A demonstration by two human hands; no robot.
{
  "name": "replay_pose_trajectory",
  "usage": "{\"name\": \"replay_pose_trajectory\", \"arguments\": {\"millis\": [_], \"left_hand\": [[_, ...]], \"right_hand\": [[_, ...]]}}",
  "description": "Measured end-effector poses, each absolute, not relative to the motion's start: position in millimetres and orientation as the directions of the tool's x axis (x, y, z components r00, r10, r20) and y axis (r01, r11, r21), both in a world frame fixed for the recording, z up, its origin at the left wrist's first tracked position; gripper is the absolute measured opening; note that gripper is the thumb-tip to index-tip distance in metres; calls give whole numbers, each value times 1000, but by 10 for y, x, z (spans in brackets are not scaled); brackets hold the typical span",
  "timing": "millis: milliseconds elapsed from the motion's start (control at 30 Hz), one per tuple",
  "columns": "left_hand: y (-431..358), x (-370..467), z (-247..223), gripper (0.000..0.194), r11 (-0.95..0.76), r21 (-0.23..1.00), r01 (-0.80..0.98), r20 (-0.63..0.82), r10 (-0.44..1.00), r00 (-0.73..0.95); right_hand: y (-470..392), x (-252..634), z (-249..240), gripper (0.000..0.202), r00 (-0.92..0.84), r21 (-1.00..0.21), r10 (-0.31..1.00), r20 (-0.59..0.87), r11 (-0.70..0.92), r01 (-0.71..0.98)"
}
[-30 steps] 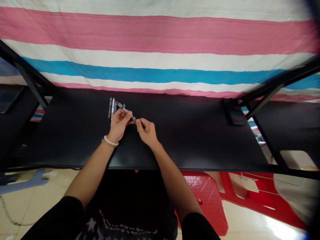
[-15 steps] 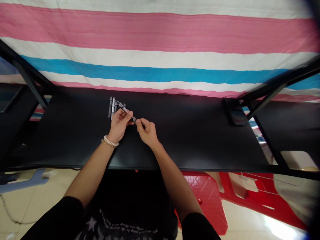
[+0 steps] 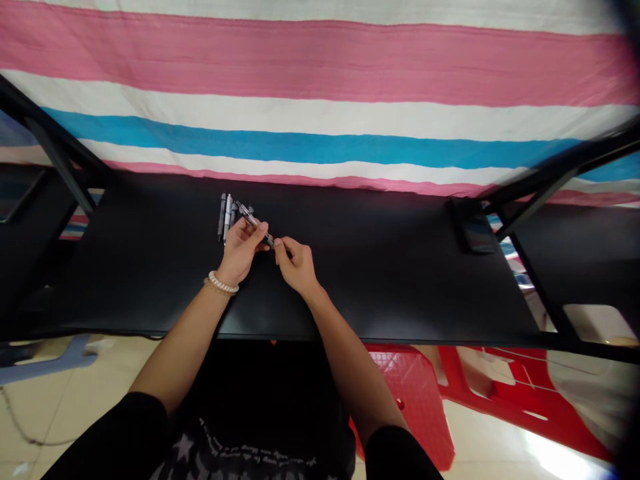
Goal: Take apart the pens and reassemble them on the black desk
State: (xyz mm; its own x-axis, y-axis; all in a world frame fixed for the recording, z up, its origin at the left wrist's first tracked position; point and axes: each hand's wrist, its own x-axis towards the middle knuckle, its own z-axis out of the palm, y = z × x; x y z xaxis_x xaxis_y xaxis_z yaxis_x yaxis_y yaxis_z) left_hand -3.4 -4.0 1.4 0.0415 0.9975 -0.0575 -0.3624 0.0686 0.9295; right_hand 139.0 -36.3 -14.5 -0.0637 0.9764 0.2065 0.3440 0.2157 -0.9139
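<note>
A slim pen [image 3: 249,215] with a clear barrel and a dark grip slants between my hands, just above the black table [image 3: 390,267]. My left hand [image 3: 240,250] is closed round its barrel, thumb on top. At the pen's lower right end, the thumb and finger of my right hand [image 3: 296,263] pinch the tip; the fingers cover that part. Beyond my left hand lie several more pens: a dark one [image 3: 221,217], a white one [image 3: 227,215] beside it, and others partly hidden by the held pen and my fingers.
A black phone [image 3: 475,230] rests at the table's right end beside the metal frame [image 3: 535,193]. A striped cloth [image 3: 320,120] hangs along the back edge. Red plastic stools [image 3: 410,400] stand below at the right, and a grey-blue stool [image 3: 55,360] at the left.
Almost nothing differs. Both hands keep the same grip on the pen; the whole view has shifted very slightly.
</note>
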Motion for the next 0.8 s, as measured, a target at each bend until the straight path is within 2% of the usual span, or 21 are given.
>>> {"name": "replay_pose_trajectory", "arguments": {"millis": [333, 500, 633, 800], "left_hand": [[-29, -40, 0, 34, 81, 930, -359, -67, 996, 51], [-35, -26, 20, 36, 133, 921, -365, -130, 991, 33], [-40, -11, 49, 36, 133, 913, -385, -124, 991, 48], [-32, -4, 67, 30, 128, 900, -418, -120, 992, 44]], "right_hand": [[-357, 1396, -136, 52, -74, -908, 977, 202, 215, 361], [-368, 1371, -146, 45, -99, -878, 973, 210, 232, 419], [-375, 1329, -162, 41, -122, -882, 968, 221, 251, 399], [-352, 1332, -171, 45, -29, -917, 978, 207, 204, 342]]}}
